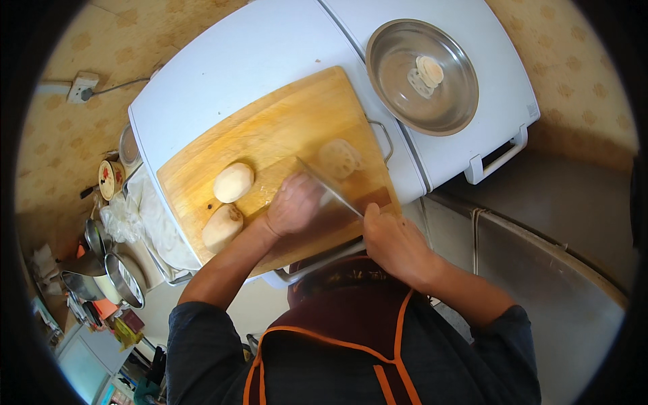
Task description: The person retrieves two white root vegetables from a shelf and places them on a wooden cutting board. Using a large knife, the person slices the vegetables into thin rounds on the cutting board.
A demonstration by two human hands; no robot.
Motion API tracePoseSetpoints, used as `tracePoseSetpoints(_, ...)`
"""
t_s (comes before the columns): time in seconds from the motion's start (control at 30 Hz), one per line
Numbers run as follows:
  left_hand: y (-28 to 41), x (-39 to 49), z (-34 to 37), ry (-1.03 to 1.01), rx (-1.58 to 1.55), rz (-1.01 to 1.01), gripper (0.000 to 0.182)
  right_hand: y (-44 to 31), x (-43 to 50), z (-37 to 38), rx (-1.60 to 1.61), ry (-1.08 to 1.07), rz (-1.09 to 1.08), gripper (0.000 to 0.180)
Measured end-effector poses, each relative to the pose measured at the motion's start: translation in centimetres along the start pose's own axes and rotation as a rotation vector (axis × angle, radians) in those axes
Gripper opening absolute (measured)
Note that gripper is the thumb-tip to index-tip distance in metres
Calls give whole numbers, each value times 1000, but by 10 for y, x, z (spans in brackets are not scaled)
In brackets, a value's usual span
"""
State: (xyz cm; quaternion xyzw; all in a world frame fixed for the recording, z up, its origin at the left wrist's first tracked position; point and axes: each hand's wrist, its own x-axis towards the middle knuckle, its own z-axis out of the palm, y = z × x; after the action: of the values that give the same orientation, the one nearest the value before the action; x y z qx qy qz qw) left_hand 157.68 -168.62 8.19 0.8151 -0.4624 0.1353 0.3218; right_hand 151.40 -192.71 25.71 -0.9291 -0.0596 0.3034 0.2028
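Note:
My right hand [397, 243] grips a kitchen knife [340, 196] by its handle, with the blade slanting up and left across the wooden cutting board [283, 119]. Close by the blade's left side, my left hand [296, 202] is curled over a pale piece of lotus root [326, 196], most of it hidden under the fingers. Thin lotus root slices [340, 158], somewhat blurred, lie on the board right of the blade. Left of my left hand rest two peeled lotus root sections, one whole-looking [234, 183] and one with a brownish end [223, 229].
The board lies on a white chest freezer [202, 81]. A stainless steel bowl [385, 81] with several lotus slices [429, 72] stands beyond it at the right. Pots [124, 281], a plastic bag [121, 220] and a wall socket [82, 87] are at the left.

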Motion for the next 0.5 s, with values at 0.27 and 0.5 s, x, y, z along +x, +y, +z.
tracePoseSetpoints(0.27, 2, 9, -8, -120, -19, -50, 38, 14, 28, 37, -77, 173, -119, 5)
tracePoseSetpoints(0.5, 1, 11, -4, 0, -101, -37, 25, 30, 42, 36, -1, 149, -69, 8)
